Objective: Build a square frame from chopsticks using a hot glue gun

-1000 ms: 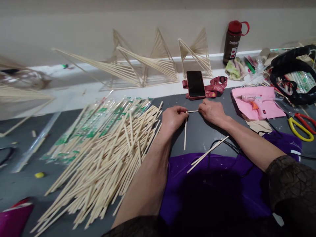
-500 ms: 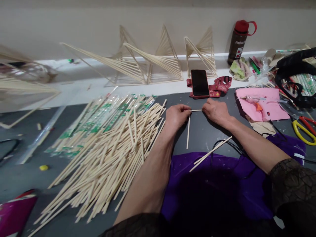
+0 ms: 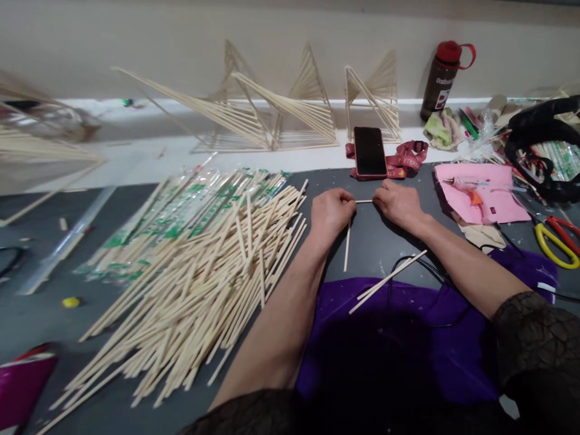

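Over the grey table, my left hand [image 3: 333, 211] and my right hand [image 3: 397, 202] face each other with fingers closed on a short wooden stick [image 3: 364, 201], which shows in the gap between them. A second wooden stick [image 3: 347, 248] runs down toward me from beneath my left fingertips; whether it is joined to the first is hidden. Two loose sticks [image 3: 385, 283] lie across the edge of the purple cloth [image 3: 344, 296] in front of me. Left of my forearm spreads a big heap of bare wooden sticks [image 3: 194, 284].
Stick frames [image 3: 290, 115] stand along the wall with a bottle [image 3: 439, 81]. A phone [image 3: 369, 151] rests on a red lanyard behind my hands. To the right are a glue gun [image 3: 480, 196] on pink cloth and yellow-and-red-handled pliers [image 3: 555, 244]. Packaged sticks [image 3: 181, 211] lie left.
My left hand has shifted slightly right, closer to my right hand, so a little less of the stick shows between them. The view has also moved slightly.
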The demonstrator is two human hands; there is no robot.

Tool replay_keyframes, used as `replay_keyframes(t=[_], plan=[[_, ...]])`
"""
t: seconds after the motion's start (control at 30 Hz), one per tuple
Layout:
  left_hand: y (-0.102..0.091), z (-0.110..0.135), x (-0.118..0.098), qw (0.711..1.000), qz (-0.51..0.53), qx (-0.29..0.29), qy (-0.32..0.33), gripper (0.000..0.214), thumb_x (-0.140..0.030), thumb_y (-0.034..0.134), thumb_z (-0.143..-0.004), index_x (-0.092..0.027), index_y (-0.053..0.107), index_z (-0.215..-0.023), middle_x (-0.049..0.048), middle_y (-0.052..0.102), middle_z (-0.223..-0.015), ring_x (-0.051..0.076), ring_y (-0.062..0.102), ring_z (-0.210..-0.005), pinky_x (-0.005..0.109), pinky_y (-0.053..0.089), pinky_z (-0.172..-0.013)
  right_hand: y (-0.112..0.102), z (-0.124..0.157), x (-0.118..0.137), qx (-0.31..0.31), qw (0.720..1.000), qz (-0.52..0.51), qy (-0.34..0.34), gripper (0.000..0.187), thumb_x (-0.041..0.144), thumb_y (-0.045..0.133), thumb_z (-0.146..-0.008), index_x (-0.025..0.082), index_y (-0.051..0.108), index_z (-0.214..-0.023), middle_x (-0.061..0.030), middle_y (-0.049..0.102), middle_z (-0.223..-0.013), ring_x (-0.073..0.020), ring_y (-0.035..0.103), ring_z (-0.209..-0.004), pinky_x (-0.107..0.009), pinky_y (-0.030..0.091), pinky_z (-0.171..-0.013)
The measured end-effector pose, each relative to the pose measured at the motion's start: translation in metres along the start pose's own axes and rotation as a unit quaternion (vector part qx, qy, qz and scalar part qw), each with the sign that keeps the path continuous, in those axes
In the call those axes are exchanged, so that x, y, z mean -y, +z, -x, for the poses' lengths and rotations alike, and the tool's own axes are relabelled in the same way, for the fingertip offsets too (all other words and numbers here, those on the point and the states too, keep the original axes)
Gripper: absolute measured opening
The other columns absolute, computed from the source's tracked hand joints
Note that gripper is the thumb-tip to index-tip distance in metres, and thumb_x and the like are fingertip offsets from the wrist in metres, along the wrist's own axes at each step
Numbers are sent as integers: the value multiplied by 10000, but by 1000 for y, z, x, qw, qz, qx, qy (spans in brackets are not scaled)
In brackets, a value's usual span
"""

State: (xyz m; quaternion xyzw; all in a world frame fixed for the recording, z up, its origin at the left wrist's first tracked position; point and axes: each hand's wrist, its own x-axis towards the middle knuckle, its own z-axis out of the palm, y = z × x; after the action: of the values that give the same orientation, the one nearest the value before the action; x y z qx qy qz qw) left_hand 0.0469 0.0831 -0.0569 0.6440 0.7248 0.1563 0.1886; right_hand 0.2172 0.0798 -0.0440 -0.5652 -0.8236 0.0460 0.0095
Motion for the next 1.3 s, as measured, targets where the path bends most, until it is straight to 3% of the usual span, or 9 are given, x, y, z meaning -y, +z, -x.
replay_keyframes(t=[0.5,0.97,1.3], plan=[[-1,1,-2,1000,-8,0,7,294,-210,594,-844,-175,822,-1025,102,808,-1056,257,726,-1019,305,511,-893,3,0,1,-1,1000,6,5,412,315,350,-1053,218,731,-1176,-83,668,-1206,-206,636,-993,-319,328,-644],[6,-5,17,986,166,-7,-14,283,-318,594,-799,-171,821,-886,39,721,-658,164,662,-554,242,523,-603,6,2,-4,-27,999,23,-19,431,296,339,-1057,227,739,-1204,-82,693,-1205,-219,652,-985,-326,311,-636],[4,-6,12,965,260,-3,-46,157,-239,638,-753,-136,756,-763,-13,575,-485,128,549,-442,221,442,-458,3,1,-3,-33,999,26,-26,428,270,355,-1046,215,743,-1217,-101,686,-1258,-250,661,-1036,-332,367,-669]])
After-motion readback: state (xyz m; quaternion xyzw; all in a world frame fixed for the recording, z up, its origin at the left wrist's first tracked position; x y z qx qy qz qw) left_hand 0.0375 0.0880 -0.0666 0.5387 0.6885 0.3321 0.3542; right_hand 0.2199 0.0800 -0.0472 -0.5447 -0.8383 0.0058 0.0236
